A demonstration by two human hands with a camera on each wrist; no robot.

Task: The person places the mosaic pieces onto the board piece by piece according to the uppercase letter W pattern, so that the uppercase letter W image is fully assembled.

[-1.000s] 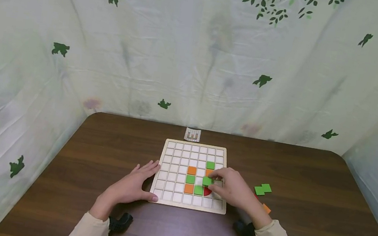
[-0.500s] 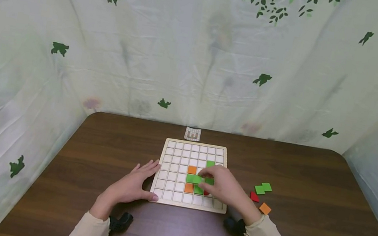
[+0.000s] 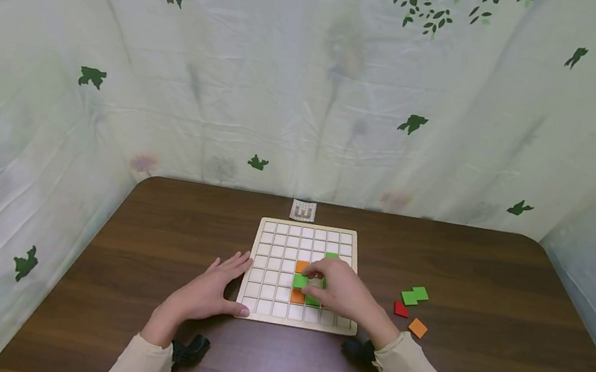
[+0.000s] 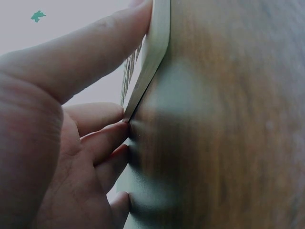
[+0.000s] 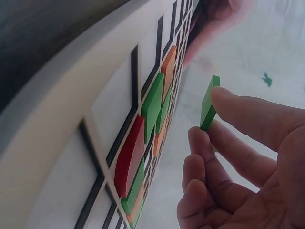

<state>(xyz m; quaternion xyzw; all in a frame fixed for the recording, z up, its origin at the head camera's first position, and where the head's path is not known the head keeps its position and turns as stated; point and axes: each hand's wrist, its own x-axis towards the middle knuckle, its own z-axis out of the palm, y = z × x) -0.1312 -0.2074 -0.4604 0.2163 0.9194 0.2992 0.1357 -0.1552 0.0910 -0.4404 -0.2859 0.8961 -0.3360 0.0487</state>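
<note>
A light wooden grid board (image 3: 262, 318) lies on the table with several green and orange square tiles in its cells. My left hand (image 3: 202, 296) rests at its left side, fingers extended against the edge and thumb on the near left corner. Above the board, my right hand (image 3: 343, 291) pinches a green square tile (image 5: 209, 102) between thumb and fingers. In the right wrist view this tile is apart from the board. There a red tile with a curved edge (image 5: 129, 157) sits beside a green tile (image 5: 152, 105). The right hand hides part of the tile pattern in the head view.
Right of the board lie two loose green tiles (image 3: 414, 296), a red tile (image 3: 401, 309) and an orange tile (image 3: 418, 328). A small printed grid card (image 3: 303, 211) lies beyond the board's far edge. A pale leaf-print curtain (image 3: 289, 83) hangs behind the table (image 3: 184, 221).
My right hand has moved left across the board with the green tile, uncovering the loose red and orange tiles on the right. The left hand has stayed in place.
</note>
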